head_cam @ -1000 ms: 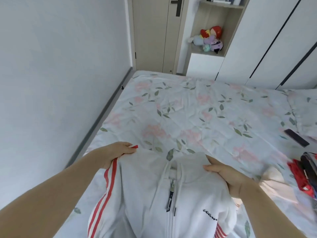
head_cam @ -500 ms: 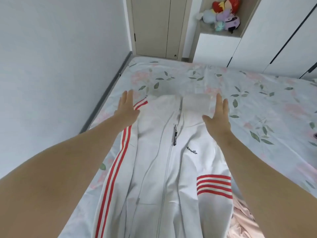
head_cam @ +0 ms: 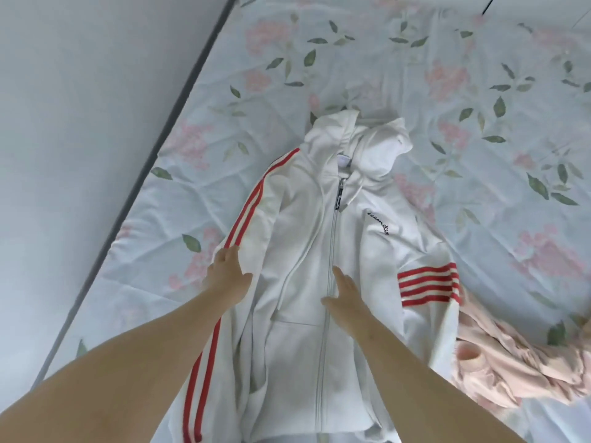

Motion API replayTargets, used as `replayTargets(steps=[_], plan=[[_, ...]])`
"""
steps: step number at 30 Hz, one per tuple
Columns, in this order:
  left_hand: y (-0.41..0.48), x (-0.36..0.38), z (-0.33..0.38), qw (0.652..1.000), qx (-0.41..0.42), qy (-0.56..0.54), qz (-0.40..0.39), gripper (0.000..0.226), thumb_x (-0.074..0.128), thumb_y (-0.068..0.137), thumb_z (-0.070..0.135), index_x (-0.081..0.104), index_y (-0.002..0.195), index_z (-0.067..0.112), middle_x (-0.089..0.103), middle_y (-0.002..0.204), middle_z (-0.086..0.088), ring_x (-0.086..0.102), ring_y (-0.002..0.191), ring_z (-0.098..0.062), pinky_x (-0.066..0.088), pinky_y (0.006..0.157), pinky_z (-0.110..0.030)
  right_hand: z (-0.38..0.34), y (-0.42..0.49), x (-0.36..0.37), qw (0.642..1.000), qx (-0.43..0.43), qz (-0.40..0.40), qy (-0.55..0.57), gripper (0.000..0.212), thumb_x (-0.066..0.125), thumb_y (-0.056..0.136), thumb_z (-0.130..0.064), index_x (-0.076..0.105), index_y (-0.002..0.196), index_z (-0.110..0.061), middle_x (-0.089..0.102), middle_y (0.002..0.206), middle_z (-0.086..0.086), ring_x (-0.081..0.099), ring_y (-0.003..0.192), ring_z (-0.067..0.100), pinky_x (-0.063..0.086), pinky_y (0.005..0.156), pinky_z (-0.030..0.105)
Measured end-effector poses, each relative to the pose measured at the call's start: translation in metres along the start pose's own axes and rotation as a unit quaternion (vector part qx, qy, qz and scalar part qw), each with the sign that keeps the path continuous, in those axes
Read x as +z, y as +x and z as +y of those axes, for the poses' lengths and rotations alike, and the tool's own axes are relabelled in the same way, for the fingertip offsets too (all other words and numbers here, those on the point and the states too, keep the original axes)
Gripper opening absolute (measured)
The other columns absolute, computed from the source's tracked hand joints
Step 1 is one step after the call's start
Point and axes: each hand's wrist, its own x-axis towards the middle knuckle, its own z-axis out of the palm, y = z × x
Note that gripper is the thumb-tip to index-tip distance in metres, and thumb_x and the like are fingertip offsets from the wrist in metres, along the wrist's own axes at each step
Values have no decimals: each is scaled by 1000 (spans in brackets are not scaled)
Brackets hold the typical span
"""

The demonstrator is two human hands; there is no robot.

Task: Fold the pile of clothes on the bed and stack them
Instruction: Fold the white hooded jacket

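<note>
Stands barely begun, with left hand (head_cam: 227,270) and right hand (head_cam: 347,292) pressed flat, fingers straight, on the unfolded white jacket (head_cam: 361,244), pink garment (head_cam: 511,356) crumpled beside it.

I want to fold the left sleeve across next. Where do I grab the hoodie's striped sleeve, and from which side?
Pinch the striped sleeve at its outer edge beside the left hand, coming from the wall side. It lies flat along the hoodie with that edge free on the bedsheet.
</note>
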Motion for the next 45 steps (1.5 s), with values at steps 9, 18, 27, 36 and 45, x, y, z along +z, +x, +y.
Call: replayTargets(steps=[9,18,27,36,45], plan=[[26,11,-53,962,-147,-229,-18,17,42,97,20,55,97,9,60,81,-8,55,63,-22,48,54,-28,9,38,63,997,35,-44,-55,75,49,92,-21,5,151,-33,-5,160,-4,-1,147,23,11,117,37],[78,-141,-27,747,-34,-623,230,47,49,94,5,32,136,18,45,138,-1,49,110,-12,43,92,-25,-7,28,56,998,25,21,62,75,52,90,-13,12,152,-26,14,158,-4,14,145,15,16,115,32],[8,12,-65,985,-4,-170,-37,56,62,88,31,40,139,24,32,147,-4,36,131,-25,37,104,-36,8,-15,71,989,22,70,-127,66,47,92,-24,16,150,-30,23,155,-6,22,142,17,21,112,39],[-75,61,-116,930,254,219,-152,48,59,81,55,50,123,34,56,113,8,46,113,-16,24,98,-30,69,-71,112,955,-44,165,-242,49,52,88,-19,45,136,-22,44,142,-4,23,141,20,14,113,36],[-110,85,-141,939,245,239,11,45,52,90,37,43,132,27,54,121,-1,53,111,-28,42,87,-38,121,-112,120,924,84,370,-36,40,64,80,-7,54,118,-4,49,121,22,44,114,41,33,94,48]])
